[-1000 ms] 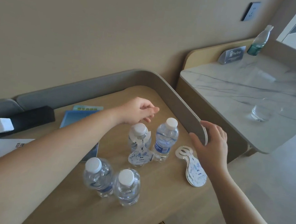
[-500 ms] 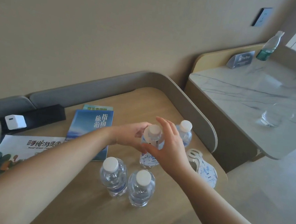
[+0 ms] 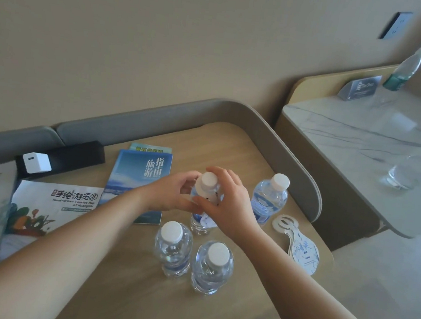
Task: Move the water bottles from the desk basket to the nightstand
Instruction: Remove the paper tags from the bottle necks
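Observation:
Several clear water bottles with white caps stand on the wooden nightstand [image 3: 119,292]. One bottle [image 3: 208,182] in the middle carries a paper neck tag, and both hands are on it: my left hand [image 3: 172,194] grips its left side and my right hand [image 3: 228,204] wraps its neck and the tag. A second bottle [image 3: 268,198] stands to the right, untouched. Two more bottles stand nearer me: one bottle [image 3: 172,248] on the left and one bottle [image 3: 213,265] beside it. The desk basket is out of view.
Loose paper neck tags [image 3: 299,242] lie near the nightstand's right edge. Blue booklets [image 3: 141,175], a tourist map [image 3: 53,206], and a black box with a white charger [image 3: 36,163] sit to the left. A marble desk [image 3: 360,137] holding a glass [image 3: 403,172] and green bottle [image 3: 403,70] stands right.
My right hand left the nightstand's raised rim and came onto the tagged bottle. My left hand dropped from above it to grip its side. The view shifted slightly left.

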